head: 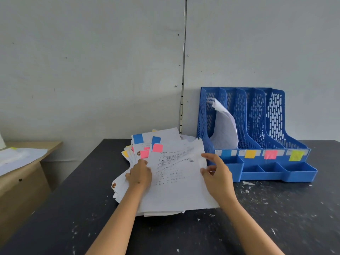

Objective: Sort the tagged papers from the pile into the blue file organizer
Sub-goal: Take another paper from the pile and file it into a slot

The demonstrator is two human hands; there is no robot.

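A fanned pile of white papers (171, 196) with blue, pink and yellow tags lies on the dark table. The top sheet (176, 173) is printed and carries a pink tag (157, 148). My left hand (139, 174) sits on the left side of the pile with bent fingers holding the sheets. At the top sheet's right edge, my right hand (217, 172) pinches it between thumb and fingers. The blue file organizer (276, 170) stands to the right, its slots labelled blue, orange, pink and yellow-green. One white paper (223, 129) stands curled in the leftmost, blue-labelled slot.
The dark table (184, 234) is speckled with white flecks. A wooden desk (24, 181) with loose papers stands lower to the left. A grey wall rises right behind the organizer.
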